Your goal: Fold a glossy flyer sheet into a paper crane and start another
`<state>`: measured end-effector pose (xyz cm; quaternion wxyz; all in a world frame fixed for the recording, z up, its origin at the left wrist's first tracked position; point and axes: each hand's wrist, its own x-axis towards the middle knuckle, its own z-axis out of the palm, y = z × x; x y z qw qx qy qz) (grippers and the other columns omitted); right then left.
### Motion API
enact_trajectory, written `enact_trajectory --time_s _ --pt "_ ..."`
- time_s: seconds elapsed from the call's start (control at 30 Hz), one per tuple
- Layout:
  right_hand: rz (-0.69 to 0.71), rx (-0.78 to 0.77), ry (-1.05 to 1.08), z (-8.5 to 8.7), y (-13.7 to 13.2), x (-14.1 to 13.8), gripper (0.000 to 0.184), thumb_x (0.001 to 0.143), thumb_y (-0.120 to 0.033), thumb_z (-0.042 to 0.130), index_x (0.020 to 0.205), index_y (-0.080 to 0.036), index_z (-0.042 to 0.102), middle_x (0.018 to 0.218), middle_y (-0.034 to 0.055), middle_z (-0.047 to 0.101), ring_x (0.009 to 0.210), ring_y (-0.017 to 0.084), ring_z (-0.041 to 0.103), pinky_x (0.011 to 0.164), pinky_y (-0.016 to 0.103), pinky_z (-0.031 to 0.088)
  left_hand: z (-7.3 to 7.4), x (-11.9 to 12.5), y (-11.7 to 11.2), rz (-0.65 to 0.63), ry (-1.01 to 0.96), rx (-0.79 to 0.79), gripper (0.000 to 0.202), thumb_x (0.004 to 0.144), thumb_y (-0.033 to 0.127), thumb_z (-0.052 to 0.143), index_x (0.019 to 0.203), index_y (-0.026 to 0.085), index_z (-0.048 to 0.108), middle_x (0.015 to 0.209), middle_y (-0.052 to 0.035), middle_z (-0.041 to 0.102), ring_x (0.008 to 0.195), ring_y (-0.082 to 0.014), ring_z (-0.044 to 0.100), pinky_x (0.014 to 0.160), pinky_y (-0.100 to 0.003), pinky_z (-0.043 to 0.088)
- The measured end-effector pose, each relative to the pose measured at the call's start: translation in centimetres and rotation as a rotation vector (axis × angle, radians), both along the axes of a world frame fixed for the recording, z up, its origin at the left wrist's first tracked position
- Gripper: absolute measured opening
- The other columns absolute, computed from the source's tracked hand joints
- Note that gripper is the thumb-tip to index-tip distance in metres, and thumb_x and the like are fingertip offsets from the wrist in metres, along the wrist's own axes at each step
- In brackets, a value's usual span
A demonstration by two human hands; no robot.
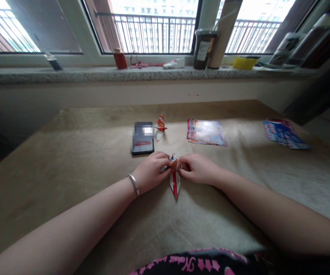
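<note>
Between my hands is a folded paper crane [175, 181], white with a red stripe, its long point aimed toward me. My left hand [155, 170], with a silver bracelet at the wrist, pinches the crane's left side. My right hand [197, 169] pinches its right side with thumb and fingers. Small folds and a coloured tip stick up between the fingertips; the fingers partly hide them. Another paper crane [161, 127], red, orange and white, stands just beyond my left hand. Next to it lies a dark phone [142, 138], its screen partly blurred.
A stack of glossy printed sheets [206, 132] lies beyond my right hand. More blue printed sheets [286, 133] are fanned out at the far right of the wooden table [67, 164]. Behind, the stone windowsill [90, 75] holds a dark jar [205, 49], a red container [120, 60] and a yellow item [245, 62].
</note>
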<state>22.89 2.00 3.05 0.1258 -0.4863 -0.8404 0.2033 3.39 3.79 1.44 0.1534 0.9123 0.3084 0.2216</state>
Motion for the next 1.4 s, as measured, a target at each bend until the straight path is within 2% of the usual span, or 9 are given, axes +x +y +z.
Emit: enact_trajectory --time_s 0.2,0.33,0.53,0.7,0.83,0.97,1.1,1.2,1.4 --pt "0.011 0.022 -0.012 -0.4 0.2 0.0 0.010 0.076 -0.023 0.053 0.071 -0.018 0.060 0.061 -0.0015 0.056 0.054 0.009 0.042 0.051 0.022 0.024 0.1 0.0 0.1 0.011 -0.004 -0.031 0.011 0.081 0.019 0.054 0.081 0.016 0.064 0.090 -0.0072 0.063 0.089 -0.0175 0.057 0.083 -0.032 0.047" --pt "-0.007 0.026 -0.019 -0.7 0.4 0.0 0.016 0.080 -0.030 0.050 0.074 -0.019 0.059 0.064 -0.0003 0.058 0.058 0.010 0.044 0.052 0.022 0.025 0.2 0.0 0.1 0.023 0.002 -0.032 0.016 0.084 0.019 0.049 0.079 0.014 0.062 0.089 -0.0080 0.063 0.086 -0.0169 0.058 0.081 -0.031 0.048" --pt "-0.067 -0.027 0.062 -1.4 1.1 0.1 0.016 0.081 -0.032 0.051 0.080 -0.020 0.060 0.067 -0.0012 0.059 0.061 0.011 0.048 0.053 0.022 0.026 0.0 0.1 0.3 0.027 -0.056 -0.021 0.011 0.081 0.015 0.051 0.083 0.016 0.062 0.099 -0.0070 0.062 0.091 -0.0162 0.058 0.083 -0.029 0.048" --pt "-0.020 -0.105 0.148 -1.5 1.4 0.5 0.023 0.082 -0.035 0.049 0.068 -0.018 0.056 0.060 -0.0027 0.052 0.056 0.009 0.044 0.052 0.022 0.026 0.2 0.1 0.2 0.044 0.028 -0.041 0.012 0.083 0.019 0.049 0.087 0.016 0.060 0.092 -0.0065 0.063 0.087 -0.0167 0.059 0.080 -0.029 0.047" --pt "0.029 -0.154 0.137 -1.1 1.4 0.6 0.025 0.080 -0.033 0.051 0.061 -0.017 0.050 0.057 -0.0034 0.048 0.054 0.009 0.042 0.051 0.022 0.025 0.2 0.0 0.0 0.029 0.071 -0.033 0.012 0.083 0.023 0.052 0.090 0.017 0.058 0.090 -0.0054 0.064 0.083 -0.0168 0.058 0.075 -0.028 0.046" --pt "0.011 -0.122 0.117 -0.8 1.2 0.3 0.025 0.081 -0.031 0.049 0.061 -0.017 0.050 0.057 -0.0030 0.048 0.053 0.008 0.041 0.050 0.022 0.024 -0.1 -0.1 -0.1 0.109 0.065 -0.044 0.009 0.079 0.023 0.055 0.086 0.017 0.054 0.079 -0.0022 0.061 0.070 -0.0140 0.056 0.064 -0.024 0.044" --pt "-0.053 -0.027 0.087 -1.0 1.1 0.0 0.019 0.079 -0.030 0.053 0.066 -0.017 0.051 0.061 -0.0025 0.052 0.056 0.009 0.043 0.052 0.022 0.025 -0.2 0.0 -0.2 0.160 0.055 -0.043 0.011 0.079 0.026 0.056 0.083 0.017 0.051 0.073 0.0003 0.058 0.062 -0.0120 0.053 0.057 -0.022 0.041" --pt "-0.066 0.002 0.061 -1.1 1.0 0.0 0.019 0.079 -0.031 0.054 0.066 -0.017 0.050 0.063 -0.0017 0.054 0.057 0.010 0.043 0.052 0.022 0.025 0.0 0.0 -0.1 0.134 0.076 -0.037 0.012 0.080 0.026 0.055 0.087 0.017 0.052 0.076 -0.0008 0.060 0.066 -0.0132 0.055 0.059 -0.023 0.042" --pt "-0.091 0.006 0.019 -0.9 1.1 0.0 0.019 0.079 -0.032 0.054 0.066 -0.017 0.051 0.064 -0.0011 0.056 0.058 0.010 0.044 0.052 0.022 0.024 0.0 -0.2 0.2 0.017 0.072 -0.047 0.018 0.083 0.018 0.050 0.100 0.019 0.056 0.094 -0.0041 0.062 0.084 -0.0150 0.059 0.075 -0.026 0.047"
